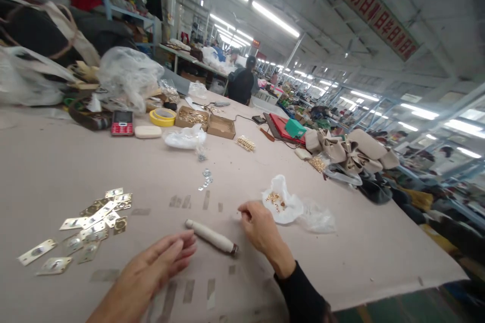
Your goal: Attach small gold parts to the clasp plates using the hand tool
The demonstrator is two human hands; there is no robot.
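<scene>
A pale, rod-shaped tool (211,236) with a dark tip lies on the table between my hands. To its left, my left hand (161,262) is held with fingers extended, nothing in its grasp. My right hand (259,224) is beyond the dark tip, its thumb and fingertips pinched together; whatever they hold is too small to name. Beside that hand, small gold pieces (275,201) rest in a white plastic bag (290,212). Shiny metal plates (94,219) are piled at the left. Small clear discs (205,180) lie farther back.
Toward the back stand open cardboard boxes (221,126), yellow tape rolls (162,116), a red phone (122,123) and plastic bags (129,75). Beige bags (352,151) are heaped at the right edge. A person (243,82) sits farther off.
</scene>
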